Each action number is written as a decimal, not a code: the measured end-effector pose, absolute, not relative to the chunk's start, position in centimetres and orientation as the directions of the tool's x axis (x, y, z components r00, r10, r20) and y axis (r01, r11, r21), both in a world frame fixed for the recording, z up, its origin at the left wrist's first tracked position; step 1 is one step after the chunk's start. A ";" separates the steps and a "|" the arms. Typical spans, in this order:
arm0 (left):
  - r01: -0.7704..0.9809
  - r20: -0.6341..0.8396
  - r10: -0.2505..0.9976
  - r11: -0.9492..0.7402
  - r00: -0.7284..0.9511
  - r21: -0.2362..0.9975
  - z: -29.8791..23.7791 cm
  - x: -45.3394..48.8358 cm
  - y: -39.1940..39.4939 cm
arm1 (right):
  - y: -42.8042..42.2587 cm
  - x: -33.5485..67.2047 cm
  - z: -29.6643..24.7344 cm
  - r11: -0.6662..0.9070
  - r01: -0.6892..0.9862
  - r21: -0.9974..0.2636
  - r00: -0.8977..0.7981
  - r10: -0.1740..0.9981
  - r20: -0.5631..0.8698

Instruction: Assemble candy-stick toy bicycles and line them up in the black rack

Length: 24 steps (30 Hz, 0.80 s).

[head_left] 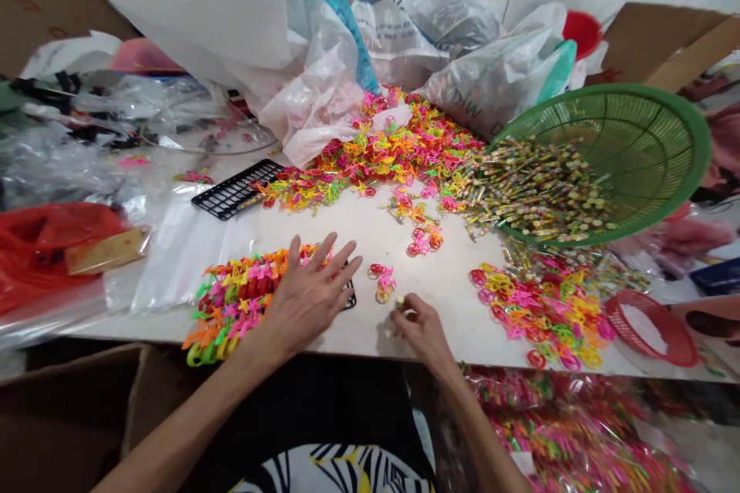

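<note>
My left hand (306, 300) lies with its fingers spread over a packed row of neon plastic ring-shaped toys (243, 300), touching the row's right end. A black plastic rack (350, 294) shows just past my fingertips, mostly hidden. My right hand (421, 331) pinches a small pale piece (399, 303) against the white table top (445, 285). A small tangle of pink and yellow rings (382, 282) lies between my hands. Looser heaps of the same rings spread ahead (375, 154) and to the right (543, 308).
A tilted green plastic basket (641, 146) spills several yellow-speckled sticks (537, 189) onto the table. A second black rack (236, 189), a red basket (653, 327), and plastic bags (405, 23) surround the heaps. A cardboard box (69, 416) stands below the table's near edge.
</note>
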<state>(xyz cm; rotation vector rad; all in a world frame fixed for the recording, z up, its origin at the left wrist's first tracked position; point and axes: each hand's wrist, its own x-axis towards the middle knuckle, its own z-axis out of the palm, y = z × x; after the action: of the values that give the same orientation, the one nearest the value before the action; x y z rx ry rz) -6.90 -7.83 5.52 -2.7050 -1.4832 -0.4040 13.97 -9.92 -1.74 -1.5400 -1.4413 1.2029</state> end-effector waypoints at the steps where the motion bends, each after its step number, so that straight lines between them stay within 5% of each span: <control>1: 0.848 0.256 0.842 -0.515 0.474 0.126 5.6 -5.3 -8.3 | -10.1 15.0 -2.0 -0.218 0.262 -0.940 0.017 0.975 -0.222; 4: 0.838 0.153 0.906 -0.423 0.395 0.344 4.3 0.1 -8.7 | -10.7 16.9 -2.3 -0.268 0.173 -0.948 0.127 0.960 -0.248; 6: 0.833 0.026 0.971 -0.219 0.239 0.508 2.3 3.0 -7.9 | -11.4 17.5 -2.3 -0.236 0.183 -0.954 0.146 0.967 -0.211; 13: 0.703 -0.034 0.996 -0.033 0.081 0.710 -1.2 3.7 -5.8 | -14.0 18.6 -2.9 -0.258 0.078 -0.963 0.146 0.959 -0.245; 19: 0.273 -0.163 0.986 0.147 0.033 0.951 -0.8 3.3 -10.3 | -14.3 18.0 -2.7 -0.298 -0.213 -0.930 0.201 0.919 -0.341; 24: -0.190 -0.360 0.925 0.377 0.120 0.907 -1.2 3.3 -13.5 | -14.8 17.2 -1.4 -0.335 -0.294 -0.895 0.011 0.935 -0.354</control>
<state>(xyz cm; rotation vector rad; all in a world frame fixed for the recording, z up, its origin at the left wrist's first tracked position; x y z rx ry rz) 3.26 -13.47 -1.16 -2.1848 -3.0797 -2.5755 17.18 -14.75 -1.38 -1.2611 -0.7530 1.5366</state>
